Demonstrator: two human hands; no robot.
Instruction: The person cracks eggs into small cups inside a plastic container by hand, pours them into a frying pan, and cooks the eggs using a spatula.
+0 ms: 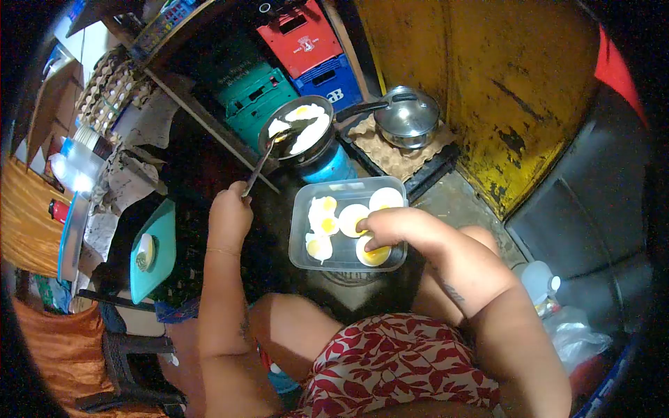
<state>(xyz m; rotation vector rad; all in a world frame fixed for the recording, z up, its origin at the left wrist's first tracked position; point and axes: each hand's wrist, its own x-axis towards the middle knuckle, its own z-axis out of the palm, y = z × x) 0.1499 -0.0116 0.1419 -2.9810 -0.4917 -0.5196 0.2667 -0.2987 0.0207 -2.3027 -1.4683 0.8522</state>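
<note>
My left hand (231, 206) is closed around the handle of a spatula (258, 169), whose far end rests in a dark frying pan (332, 138). White fried egg (313, 134) with a yolk lies in that pan, on a small stove with a blue body (329, 166). Below it is a clear plastic container (300, 259) with several round fried eggs inside. My right hand (388, 226) reaches in from the right, its thumb and finger bent onto the lower right fried egg (374, 258). The underside of its grip is hidden.
A lidded steel saucepan (408, 120) stands on egg-tray cardboard (368, 148) to the right. Red (301, 42), blue and green crates are stacked behind the stove. Egg trays (111, 90) sit at left, above a teal tray (163, 244). A yellow worn panel (481, 90) borders the right.
</note>
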